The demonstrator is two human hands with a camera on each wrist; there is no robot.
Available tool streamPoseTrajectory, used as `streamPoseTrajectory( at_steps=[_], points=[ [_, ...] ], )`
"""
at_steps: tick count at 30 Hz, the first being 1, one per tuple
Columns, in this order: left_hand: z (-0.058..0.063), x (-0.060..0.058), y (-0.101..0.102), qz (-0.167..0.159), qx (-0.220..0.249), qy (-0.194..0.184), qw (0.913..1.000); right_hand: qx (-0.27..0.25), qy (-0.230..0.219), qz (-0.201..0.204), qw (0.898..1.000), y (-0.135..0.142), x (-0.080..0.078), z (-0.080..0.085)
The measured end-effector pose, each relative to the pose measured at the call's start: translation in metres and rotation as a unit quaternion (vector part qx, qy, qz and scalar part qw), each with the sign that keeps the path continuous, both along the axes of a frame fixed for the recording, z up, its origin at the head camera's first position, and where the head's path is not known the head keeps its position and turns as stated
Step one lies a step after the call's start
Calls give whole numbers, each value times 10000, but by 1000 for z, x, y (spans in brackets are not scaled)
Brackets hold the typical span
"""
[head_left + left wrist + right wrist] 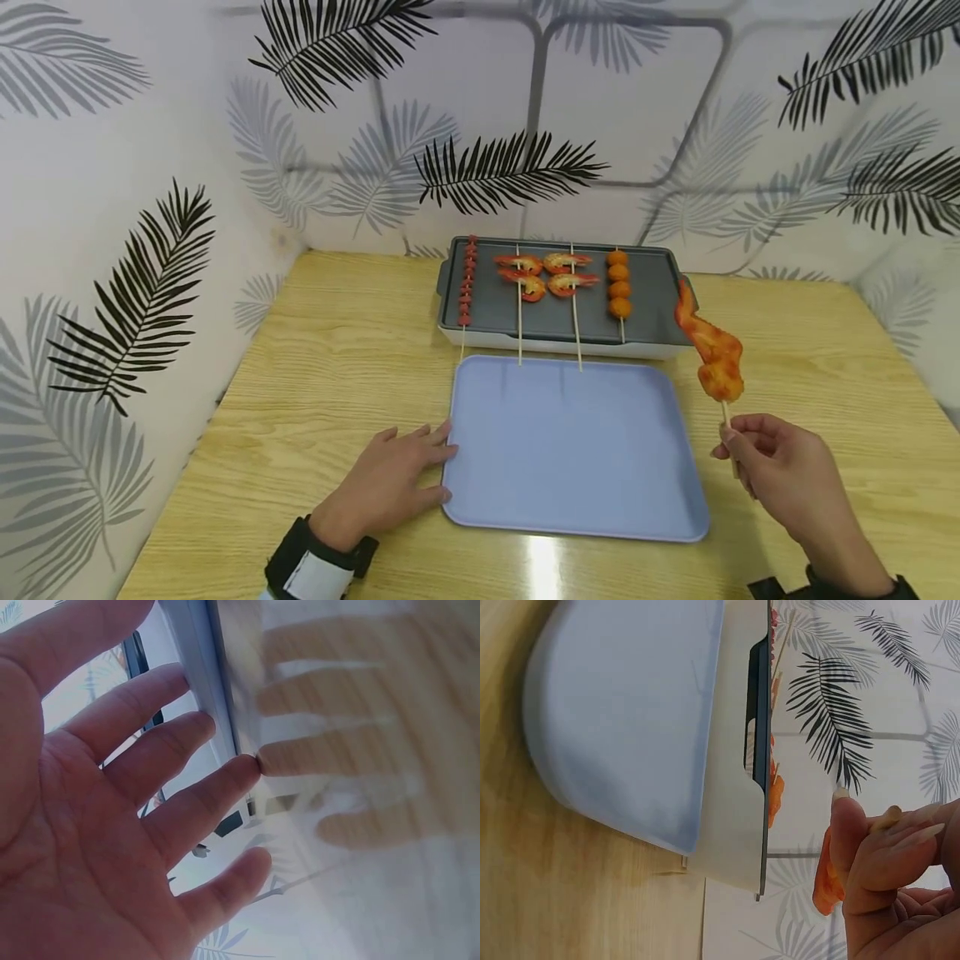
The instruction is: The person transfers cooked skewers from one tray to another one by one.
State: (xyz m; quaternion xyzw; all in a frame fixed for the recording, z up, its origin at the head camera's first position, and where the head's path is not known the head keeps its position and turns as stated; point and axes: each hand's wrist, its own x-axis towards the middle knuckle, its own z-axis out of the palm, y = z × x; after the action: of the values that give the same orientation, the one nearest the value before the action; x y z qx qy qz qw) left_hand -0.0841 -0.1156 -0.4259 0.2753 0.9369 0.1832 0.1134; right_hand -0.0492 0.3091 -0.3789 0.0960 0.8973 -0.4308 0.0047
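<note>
A skewered chicken wing (pixel 720 358), orange-red and glossy, stands upright above the table to the right of the tray. My right hand (pixel 787 475) pinches its wooden stick between thumb and fingers; in the right wrist view the hand (pixel 900 877) hides most of the wing. The blue tray (pixel 573 450) lies flat with nothing on it. Fingers spread, my left hand (pixel 393 479) touches the tray's left rim. In the left wrist view the palm and straight fingers of that hand (pixel 112 802) show, holding nothing.
Behind the tray sits a grey grill plate (pixel 547 312) on a white base. It bears a red sausage skewer (pixel 467 283), two shrimp skewers (pixel 520 283) and an orange ball skewer (pixel 618 287). A leaf-patterned cloth (pixel 480 125) hangs behind the wooden table (pixel 322 350).
</note>
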Motion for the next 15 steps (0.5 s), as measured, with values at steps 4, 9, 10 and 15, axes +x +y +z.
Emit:
streamPoseTrajectory(
  at_steps=[4, 9, 10, 15],
  points=[
    [-2, 1, -1, -13, 31, -137, 9999, 88, -164, -12, 9998, -5, 11, -4],
    [-1, 1, -3, 5, -1, -127, 9999, 187, -398, -110, 9990, -15, 23, -11],
    [-1, 0, -3, 17, 1, -122, 9999, 205, -471, -126, 9986, -17, 25, -12],
    [-1, -1, -3, -25, 22, -110, 9999, 183, -1056, -230, 9940, -26, 34, -15]
  ],
)
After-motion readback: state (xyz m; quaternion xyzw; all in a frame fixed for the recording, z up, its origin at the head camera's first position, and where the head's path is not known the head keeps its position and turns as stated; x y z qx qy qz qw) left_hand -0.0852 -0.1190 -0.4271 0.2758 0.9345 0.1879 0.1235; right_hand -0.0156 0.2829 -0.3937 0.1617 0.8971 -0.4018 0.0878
